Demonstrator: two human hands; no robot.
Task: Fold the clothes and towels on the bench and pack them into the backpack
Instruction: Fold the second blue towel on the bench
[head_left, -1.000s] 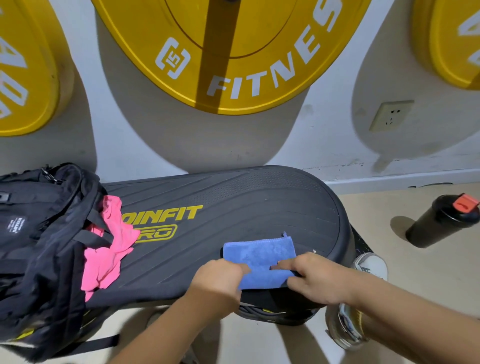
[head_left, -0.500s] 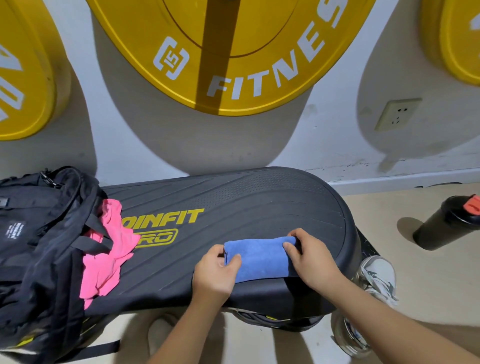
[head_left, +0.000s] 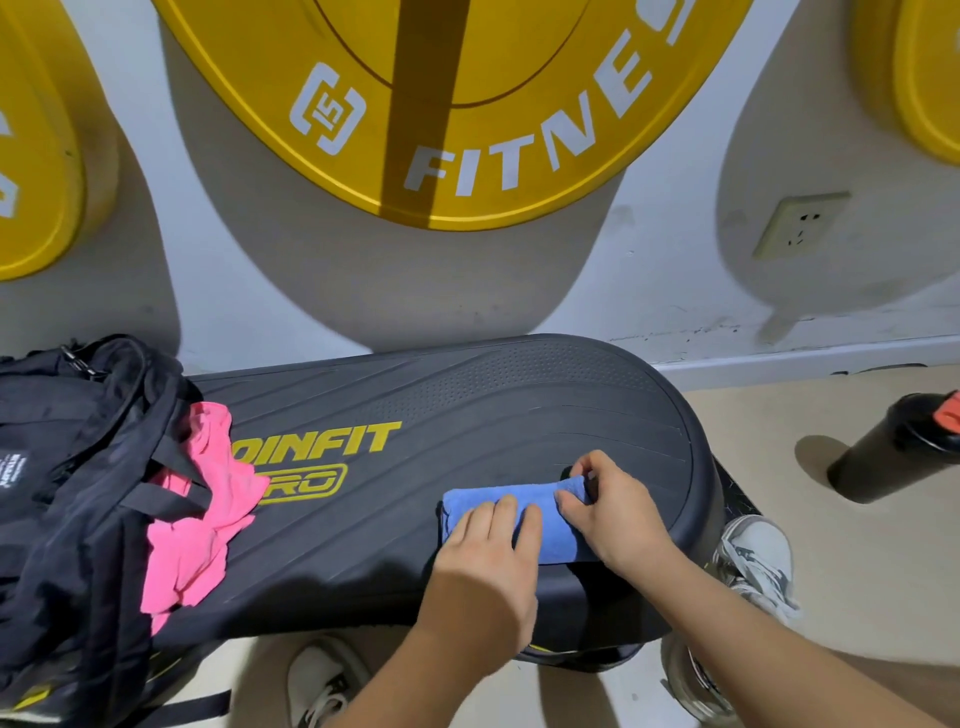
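Note:
A small blue towel (head_left: 540, 506), folded into a narrow strip, lies near the front right of the black bench (head_left: 467, 415). My left hand (head_left: 488, 551) presses flat on the towel's left half with straight fingers. My right hand (head_left: 613, 514) pinches the towel's right end between thumb and fingers. A black backpack (head_left: 72, 483) stands on the bench's left end. A pink garment (head_left: 202, 525) hangs out of its opening onto the bench.
Yellow weight plates (head_left: 467, 104) hang on the wall behind the bench. A black shaker bottle with a red cap (head_left: 893, 452) lies on the floor to the right. My white shoes (head_left: 753, 561) show below the bench edge. A wall socket (head_left: 800, 223) is at the right.
The towel went from a wider rectangle to a narrow strip. My left hand moved from its left edge onto its top, and my right hand shifted to pinch the right end.

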